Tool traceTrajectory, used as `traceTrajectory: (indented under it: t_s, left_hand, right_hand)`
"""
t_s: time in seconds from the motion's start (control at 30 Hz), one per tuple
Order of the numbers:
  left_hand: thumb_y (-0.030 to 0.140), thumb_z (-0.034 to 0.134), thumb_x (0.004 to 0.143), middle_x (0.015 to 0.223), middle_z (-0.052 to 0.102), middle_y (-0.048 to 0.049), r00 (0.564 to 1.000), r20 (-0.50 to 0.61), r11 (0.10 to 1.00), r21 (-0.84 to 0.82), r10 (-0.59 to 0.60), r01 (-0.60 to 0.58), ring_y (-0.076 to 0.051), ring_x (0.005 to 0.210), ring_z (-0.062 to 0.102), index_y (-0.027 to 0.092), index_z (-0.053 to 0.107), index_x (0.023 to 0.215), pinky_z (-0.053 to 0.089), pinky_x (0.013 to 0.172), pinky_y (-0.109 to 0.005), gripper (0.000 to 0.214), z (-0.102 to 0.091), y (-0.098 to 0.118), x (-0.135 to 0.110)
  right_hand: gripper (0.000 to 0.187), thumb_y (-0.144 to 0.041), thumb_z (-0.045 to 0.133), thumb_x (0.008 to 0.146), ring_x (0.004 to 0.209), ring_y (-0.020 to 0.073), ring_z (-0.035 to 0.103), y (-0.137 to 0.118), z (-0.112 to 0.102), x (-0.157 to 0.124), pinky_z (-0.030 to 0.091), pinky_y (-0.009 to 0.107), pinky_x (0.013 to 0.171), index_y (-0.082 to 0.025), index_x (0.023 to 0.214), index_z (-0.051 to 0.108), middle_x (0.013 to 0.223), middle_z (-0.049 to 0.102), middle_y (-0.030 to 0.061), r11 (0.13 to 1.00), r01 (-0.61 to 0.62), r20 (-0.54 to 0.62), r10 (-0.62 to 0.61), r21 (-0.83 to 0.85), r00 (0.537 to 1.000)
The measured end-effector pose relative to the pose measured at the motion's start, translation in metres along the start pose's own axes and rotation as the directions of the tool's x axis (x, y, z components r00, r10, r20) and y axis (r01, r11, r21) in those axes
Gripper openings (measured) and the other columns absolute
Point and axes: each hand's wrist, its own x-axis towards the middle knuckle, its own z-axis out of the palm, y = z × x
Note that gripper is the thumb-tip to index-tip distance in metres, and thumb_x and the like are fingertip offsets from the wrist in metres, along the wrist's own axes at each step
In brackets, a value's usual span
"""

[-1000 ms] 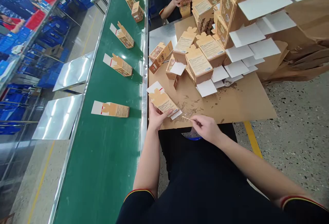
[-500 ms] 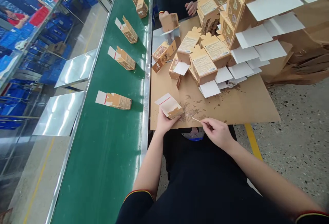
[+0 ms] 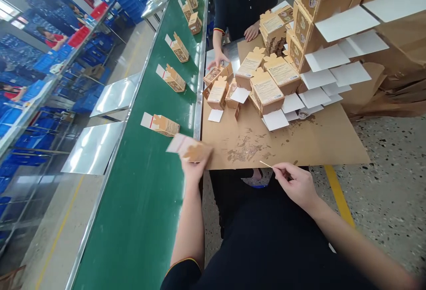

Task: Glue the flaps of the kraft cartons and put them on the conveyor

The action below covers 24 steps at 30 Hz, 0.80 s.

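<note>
The carton (image 3: 191, 148) has moved toward the belt (image 3: 136, 210), jutting beyond the clasping left grip (image 3: 192, 172) (right grip (image 3: 297, 184) pinches a stick (image 3: 266, 164)).

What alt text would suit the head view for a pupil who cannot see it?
A person's left hand holds a carton over the edge of a green belt, while the right hand pinches a thin stick. More cartons sit on the belt and on a table, with a co-worker beyond.
</note>
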Motion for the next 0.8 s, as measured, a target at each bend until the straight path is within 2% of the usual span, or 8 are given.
traceTrajectory:
  t_s: [0.13,0.23,0.33,0.43,0.5,0.63,0.73,0.8]
  left_hand:
    - [0.047,0.117,0.047,0.150,0.071,-0.0172,0.929,-0.370,1.000,-0.024,-0.019,0.011,-0.043,0.149,0.068,0.027,0.051,0.139,0.052,0.130,-0.068,0.115,-0.092,-0.015,0.015]
    - [0.044,0.117,0.044,0.149,0.068,-0.0162,0.899,-0.425,0.991,0.032,-0.101,0.126,-0.042,0.151,0.065,0.029,0.046,0.137,0.050,0.131,-0.067,0.118,-0.128,-0.023,0.015]
    - [0.042,0.110,0.055,0.154,0.058,-0.0155,0.845,-0.535,0.983,0.141,-0.023,0.115,-0.040,0.159,0.054,0.030,0.039,0.143,0.042,0.137,-0.065,0.114,-0.132,-0.022,0.001]
    - [0.041,0.093,0.074,0.146,0.052,-0.0117,0.658,-0.681,0.925,0.375,0.322,-0.064,-0.039,0.151,0.054,0.031,0.041,0.137,0.040,0.136,-0.066,0.082,-0.115,-0.014,-0.015]
    - [0.042,0.081,0.082,0.132,0.052,-0.0086,0.601,-0.628,0.863,0.437,0.494,-0.253,-0.036,0.133,0.062,0.031,0.044,0.125,0.049,0.127,-0.065,0.058,-0.095,-0.004,-0.013]
    - [0.047,0.074,0.091,0.122,0.056,-0.0062,0.739,-0.401,0.838,0.193,0.542,-0.510,-0.028,0.119,0.065,0.028,0.049,0.118,0.054,0.119,-0.053,0.042,-0.027,0.036,0.055]
    - [0.049,0.070,0.102,0.131,0.063,-0.0107,0.909,-0.230,0.931,-0.033,0.348,-0.364,-0.028,0.133,0.064,0.024,0.056,0.122,0.048,0.128,-0.050,0.035,0.034,0.076,0.144]
    - [0.050,0.072,0.105,0.141,0.066,-0.0145,0.968,-0.086,0.968,-0.074,0.235,-0.241,-0.032,0.143,0.062,0.022,0.060,0.125,0.043,0.133,-0.055,0.037,0.071,0.098,0.197]
  right_hand:
    - [0.031,-0.045,0.067,0.110,0.053,0.0175,0.066,0.006,-0.003,0.002,0.060,0.030,0.054,-0.027,0.087,0.077,0.065,0.071,0.0012,0.997,-0.079,0.008,0.079,0.013,0.997]
    - [0.032,-0.048,0.068,0.109,0.053,0.0188,0.067,0.009,0.000,0.007,0.060,0.032,0.054,-0.027,0.086,0.077,0.065,0.072,0.0017,0.996,-0.089,0.039,0.088,0.028,0.995]
    - [0.029,-0.044,0.069,0.108,0.053,0.0186,0.067,0.011,-0.002,0.011,0.059,0.032,0.053,-0.028,0.085,0.076,0.065,0.072,0.0012,0.997,-0.069,0.034,0.068,0.022,0.997]
    - [0.025,-0.041,0.070,0.108,0.052,0.0181,0.066,0.014,-0.014,0.009,0.057,0.031,0.052,-0.028,0.088,0.078,0.066,0.072,0.0007,0.997,-0.076,-0.017,0.075,-0.014,0.997]
    - [0.023,-0.040,0.070,0.108,0.053,0.0182,0.067,0.015,-0.024,0.007,0.057,0.031,0.053,-0.028,0.090,0.079,0.067,0.073,0.0010,0.994,-0.104,-0.055,0.102,-0.039,0.993]
    - [0.027,-0.046,0.071,0.108,0.053,0.0191,0.068,0.017,-0.034,0.003,0.059,0.031,0.054,-0.027,0.090,0.078,0.067,0.073,0.0021,0.987,-0.152,-0.113,0.146,-0.052,0.983]
    - [0.031,-0.050,0.070,0.108,0.054,0.0198,0.069,0.018,-0.034,0.003,0.060,0.032,0.055,-0.027,0.089,0.079,0.068,0.074,0.0030,0.986,-0.152,-0.146,0.141,-0.068,0.979]
    - [0.032,-0.050,0.069,0.108,0.056,0.0203,0.070,0.021,-0.035,0.006,0.061,0.033,0.057,-0.027,0.089,0.079,0.069,0.074,0.0036,0.984,-0.146,-0.179,0.126,-0.103,0.976]
